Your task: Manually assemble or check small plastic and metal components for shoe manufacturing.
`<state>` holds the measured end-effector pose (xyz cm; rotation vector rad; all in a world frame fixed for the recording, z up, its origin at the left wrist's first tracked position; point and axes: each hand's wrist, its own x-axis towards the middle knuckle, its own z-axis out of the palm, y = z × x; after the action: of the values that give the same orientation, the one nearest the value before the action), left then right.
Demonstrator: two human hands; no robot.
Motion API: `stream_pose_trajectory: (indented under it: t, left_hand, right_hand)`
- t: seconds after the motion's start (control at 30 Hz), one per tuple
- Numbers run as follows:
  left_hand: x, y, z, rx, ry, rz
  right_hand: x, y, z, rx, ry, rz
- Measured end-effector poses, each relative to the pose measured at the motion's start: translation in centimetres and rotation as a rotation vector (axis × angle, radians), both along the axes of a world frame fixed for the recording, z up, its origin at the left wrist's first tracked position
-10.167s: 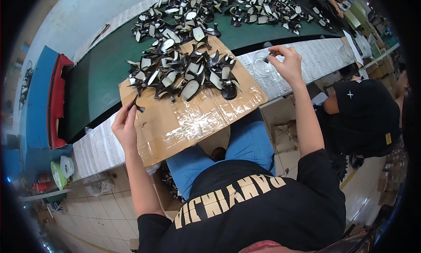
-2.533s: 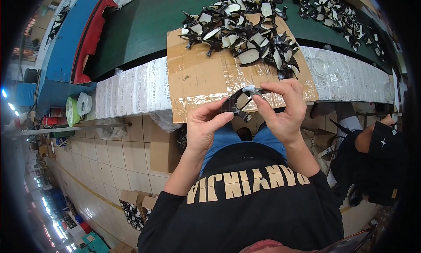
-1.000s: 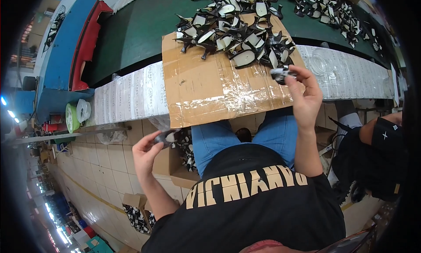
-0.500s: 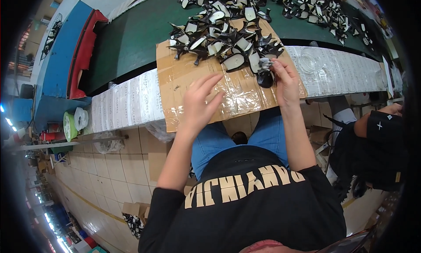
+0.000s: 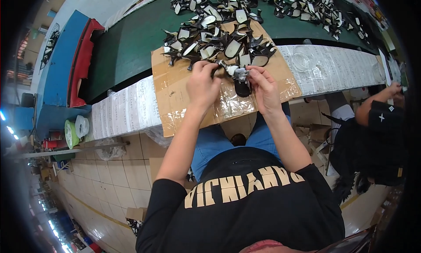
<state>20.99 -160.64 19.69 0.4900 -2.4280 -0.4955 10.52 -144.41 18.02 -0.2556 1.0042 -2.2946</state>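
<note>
Over the cardboard sheet my two hands have come close together. My left hand is closed, its thumb and fingers pinching the dark end of a black shoe part with a pale face. My right hand pinches a small translucent grey piece between thumb and fingertips. Just below that piece shows a rounded black part; I cannot tell whether they are joined. Beyond my hands a heap of black shoe parts with cream oval faces covers the far end of the cardboard.
More shoe parts lie on the green belt. A clear ring of tape rests on the white-wrapped ledge. A blue and red machine housing stands at left. Another person's arm is at right.
My right hand has moved left and slightly nearer me with the translucent piece and black part. My left hand has risen toward it, its spread fingers closing on a black shoe part.
</note>
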Motion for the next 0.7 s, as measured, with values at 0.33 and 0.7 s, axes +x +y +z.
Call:
stream_pose_trajectory:
  t: [0.33,0.7]
  left_hand:
    - [9.2,-1.2,-1.9,1.105,0.259,0.036]
    - [11.0,4.9,2.0,1.075,0.445,-0.146]
  right_hand:
    - [2.8,0.5,4.3,0.147,0.380,0.025]
    - [6.5,1.0,6.8,0.334,1.084,-0.099]
